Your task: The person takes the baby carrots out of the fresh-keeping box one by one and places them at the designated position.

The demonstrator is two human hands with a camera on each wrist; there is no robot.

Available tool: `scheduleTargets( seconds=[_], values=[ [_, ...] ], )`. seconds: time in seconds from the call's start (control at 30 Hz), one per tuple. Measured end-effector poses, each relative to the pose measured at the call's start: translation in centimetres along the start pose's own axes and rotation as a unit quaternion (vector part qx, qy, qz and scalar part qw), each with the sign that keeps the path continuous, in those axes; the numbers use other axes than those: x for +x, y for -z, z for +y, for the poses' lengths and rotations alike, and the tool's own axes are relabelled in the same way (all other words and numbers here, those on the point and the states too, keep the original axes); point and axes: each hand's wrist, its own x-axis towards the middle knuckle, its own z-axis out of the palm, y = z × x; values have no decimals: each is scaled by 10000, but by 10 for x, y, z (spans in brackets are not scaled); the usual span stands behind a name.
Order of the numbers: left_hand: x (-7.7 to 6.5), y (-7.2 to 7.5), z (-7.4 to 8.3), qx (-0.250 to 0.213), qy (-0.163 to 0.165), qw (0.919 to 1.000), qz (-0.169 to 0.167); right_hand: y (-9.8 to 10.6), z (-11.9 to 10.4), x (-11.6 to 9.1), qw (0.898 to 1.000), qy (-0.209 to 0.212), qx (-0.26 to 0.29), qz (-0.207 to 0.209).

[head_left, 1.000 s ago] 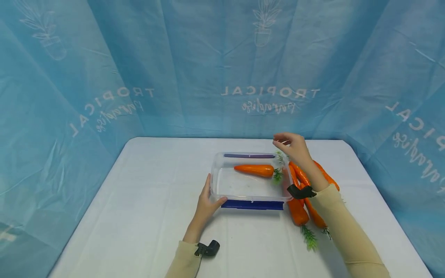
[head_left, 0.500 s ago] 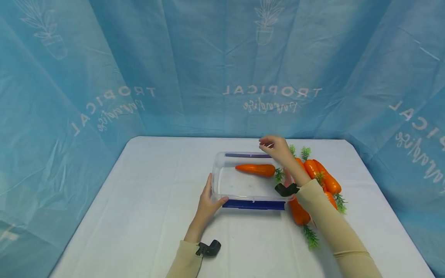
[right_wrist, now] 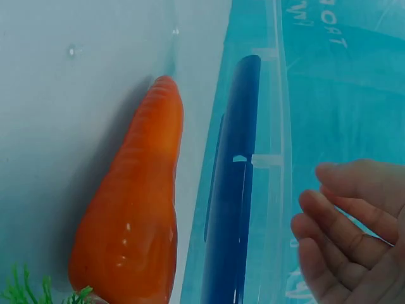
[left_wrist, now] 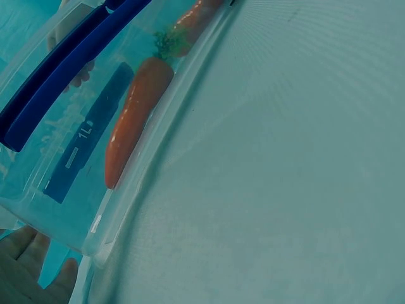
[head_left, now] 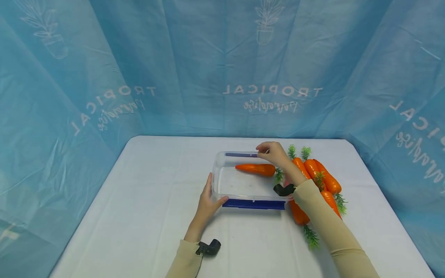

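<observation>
A clear plastic food container with blue side clips stands on the table; the left wrist view shows a "1L" mark on it. Inside, near its back wall, lies one orange carrot with a green leafy top. My left hand rests around the near left corner, fingers straight along the side and thumb at the front rim. Over the back rim is my right hand, its fingers loosely bent with nothing between them. In the right wrist view that hand is beside the back blue clip.
Several more carrots with green tops lie in a heap right of the container, partly hidden by my right forearm. A white cloth covers the table. Blue printed curtains hang behind and at both sides.
My right hand has moved left from above the carrot heap to the container's back rim and come lower, uncovering more carrots. The left hand and the container stay in place.
</observation>
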Motion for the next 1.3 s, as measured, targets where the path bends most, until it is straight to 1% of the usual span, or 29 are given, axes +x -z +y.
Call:
scheduleTargets(
  seconds=[0.03, 0.1, 0.23, 0.3, 0.4, 0.57, 0.6, 0.8, 0.83, 0.97, 1.13, 1.3],
  values=[
    [0, 0, 0, 17, -4, 10000, 2, 0, 1, 0, 10000, 15, -18, -41],
    [0, -1, -1, 28, 14, 10000, -5, -1, 2, -1, 9996, 33, -55, -269],
    [0, -1, 0, -12, 54, 10000, -17, -3, 6, -4, 9950, 85, -136, -982],
    [0, -1, 1, -41, 85, 10000, -22, -3, 8, -4, 9922, 38, -183, -1231],
    [0, 0, 0, -92, 105, 9999, -14, -5, 9, -4, 9886, -17, -256, -1484],
    [1, 0, 0, -84, 110, 9999, -2, -7, 14, -2, 9834, -67, -436, -1762],
    [1, 0, 0, -75, 105, 9999, -4, -7, 15, -3, 9825, -84, -496, -1794],
    [1, 0, 2, -61, 82, 9999, -7, -10, 23, -6, 9759, -521, -816, -1956],
    [1, 0, 2, -50, 81, 10000, 3, -11, 23, -7, 9746, -536, -874, -1989],
    [2, 1, 0, -70, 64, 10000, 9, -11, 24, -8, 9731, -404, -1005, -2032],
    [3, 1, -2, -34, 64, 10000, -7, -10, 25, -6, 9777, -203, -758, -1947],
    [1, 2, 4, -62, 196, 9997, -102, -1, 16, -6, 9818, 233, -576, -1794]
  ],
)
